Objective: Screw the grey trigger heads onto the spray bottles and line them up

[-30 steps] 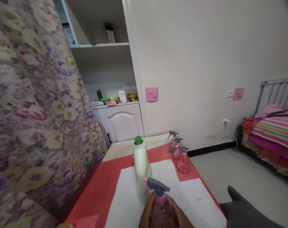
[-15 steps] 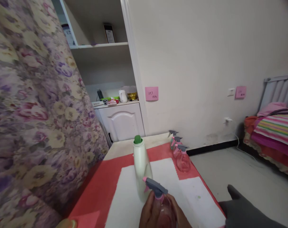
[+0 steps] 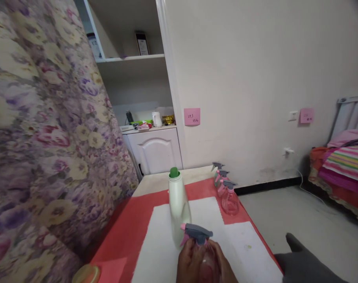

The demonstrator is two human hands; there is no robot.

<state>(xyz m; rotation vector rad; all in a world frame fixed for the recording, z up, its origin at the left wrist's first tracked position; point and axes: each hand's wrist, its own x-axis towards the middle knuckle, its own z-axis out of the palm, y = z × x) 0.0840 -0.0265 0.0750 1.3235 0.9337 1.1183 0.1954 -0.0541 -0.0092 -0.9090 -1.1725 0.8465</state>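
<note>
Low in the head view, my left hand (image 3: 188, 259) wraps round the neck and near side of a clear pink spray bottle (image 3: 209, 268) with a grey trigger head (image 3: 199, 232). My right hand (image 3: 223, 262) closes on its other side, fingers just below the head. The pink nozzle points left. Right behind it stands a tall pale-green jug (image 3: 176, 204), upright, with a green spout at its open mouth. Whether nozzle and jug touch, I cannot tell. The bottle's lower part is cut off by the frame.
White sheets (image 3: 155, 236) lie on the red table cover (image 3: 117, 228). Several similar spray bottles (image 3: 229, 204) stand in a row along the right edge. A round lid-like object (image 3: 86, 273) sits at the lower left. A floral curtain (image 3: 49, 137) hangs left; a grey shape (image 3: 309, 259) is lower right.
The view has swung slightly left, so everything sits a little farther right. The trigger head in my hands is more level than before. Both hands keep their hold on the bottle.
</note>
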